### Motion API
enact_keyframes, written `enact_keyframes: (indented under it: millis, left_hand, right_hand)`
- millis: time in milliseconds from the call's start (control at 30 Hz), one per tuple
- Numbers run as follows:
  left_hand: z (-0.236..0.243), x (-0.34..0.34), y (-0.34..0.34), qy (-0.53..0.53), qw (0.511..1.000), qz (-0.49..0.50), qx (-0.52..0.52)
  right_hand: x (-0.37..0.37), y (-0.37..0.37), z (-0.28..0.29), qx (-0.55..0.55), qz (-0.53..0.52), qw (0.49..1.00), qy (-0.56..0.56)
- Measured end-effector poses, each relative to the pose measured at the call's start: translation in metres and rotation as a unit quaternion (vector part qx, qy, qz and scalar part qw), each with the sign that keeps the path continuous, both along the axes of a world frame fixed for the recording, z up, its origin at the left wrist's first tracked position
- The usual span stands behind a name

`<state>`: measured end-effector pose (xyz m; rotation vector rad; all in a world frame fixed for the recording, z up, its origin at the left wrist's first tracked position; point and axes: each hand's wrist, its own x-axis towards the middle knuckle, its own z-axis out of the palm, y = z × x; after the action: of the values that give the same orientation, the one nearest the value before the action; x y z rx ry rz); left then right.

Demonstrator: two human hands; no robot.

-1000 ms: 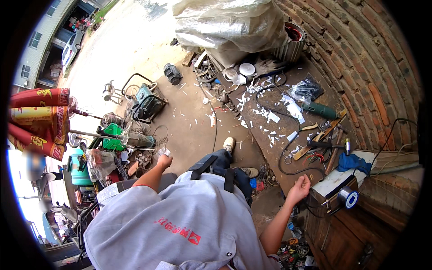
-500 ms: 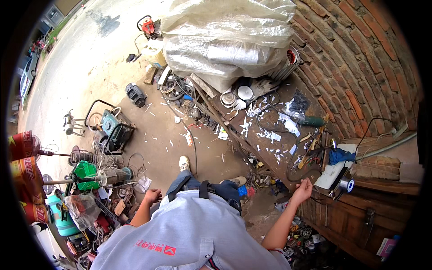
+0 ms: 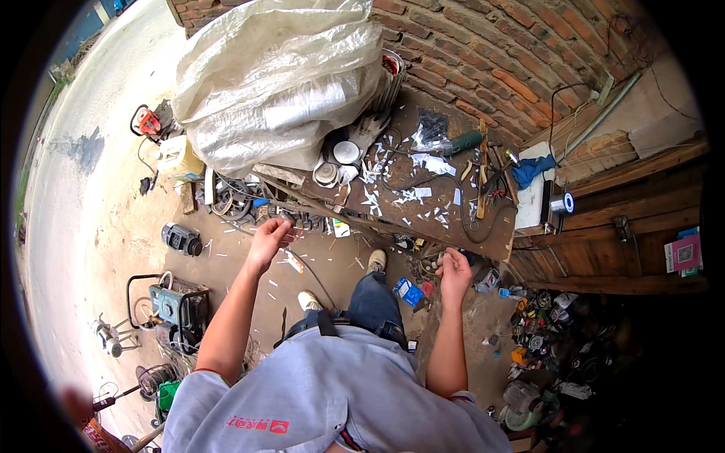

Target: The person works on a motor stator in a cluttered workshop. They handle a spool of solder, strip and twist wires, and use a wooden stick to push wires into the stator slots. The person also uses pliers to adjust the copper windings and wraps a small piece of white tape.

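My left hand (image 3: 273, 240) is raised in front of me, left of the workbench's near edge, with loosely bent fingers apart and nothing seen in them. My right hand (image 3: 455, 276) hangs just short of the bench's near right part, its fingers loosely bent and apart, holding nothing I can see. Neither hand appears to touch the wooden workbench (image 3: 483, 240). White paper scraps (image 3: 423, 193) are strewn over its top. A green angle grinder (image 3: 462, 142) lies at the back, and hand tools (image 3: 483, 181) lie at the right. A white round lid (image 3: 346, 152) is at the left.
A large plastic sheet (image 3: 264, 98) covers something bulky beside the brick wall (image 3: 483, 68). On the ground at left are a generator (image 3: 172, 306), a grey motor (image 3: 181, 239) and a red chainsaw (image 3: 147, 121). Loose parts (image 3: 532, 340) crowd the floor at right, below a wooden cabinet (image 3: 596, 249).
My body has turned right and come nearer the bench. My left hand has risen and moved forward. My right hand now sits left of the bench's right end.
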<state>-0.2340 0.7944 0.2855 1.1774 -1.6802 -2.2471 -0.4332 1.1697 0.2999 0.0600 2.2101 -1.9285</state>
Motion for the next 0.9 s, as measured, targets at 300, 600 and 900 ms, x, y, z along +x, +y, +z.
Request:
enact_keyframes:
  millis: [300, 600, 900]
  left_hand:
    - [0.043, -0.255, 0.005, 0.038, 0.997, -0.048, -0.056]
    - [0.051, -0.34, -0.001, 0.032, 0.989, 0.147, -0.014]
    - [0.036, -0.363, -0.008, 0.134, 0.925, 0.273, 0.229]
  right_hand:
    - [-0.122, -0.076, 0.025, -0.159, 0.087, 0.982, -0.048]
    - [-0.231, -0.134, 0.047, -0.169, 0.203, 0.962, -0.076]
    - [-0.326, -0.303, 0.052, -0.032, 0.245, 0.966, -0.076]
